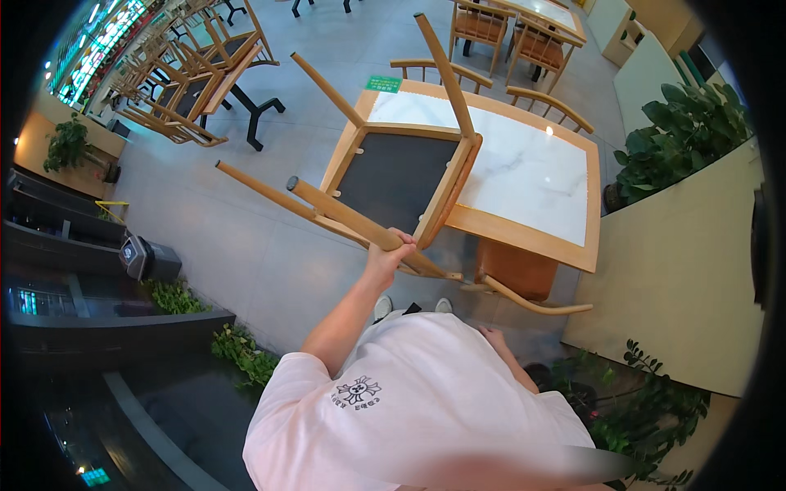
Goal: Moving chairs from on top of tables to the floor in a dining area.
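My left hand (390, 255) is wrapped around one leg of a wooden chair (396, 178). The chair is upside down, its legs pointing up and its black seat underside facing me. Its seat overlaps the left part of a wood-rimmed table (528, 178) with a white marble-look top; whether its weight rests there cannot be told. My right hand (493, 337) hangs low beside my shirt, apart from the furniture, and its fingers are partly hidden. Just past it, a second chair with a brown seat (516, 270) stands upright at the table's near side.
A green card (384, 84) bearing writing lies at the table's far left corner. Two chair backs (552, 109) rise along the far side. Upturned chairs (190, 92) sit on a table to the left. A pale partition (669, 270), potted plants (681, 141) and a grey bin (150, 258) flank the floor.
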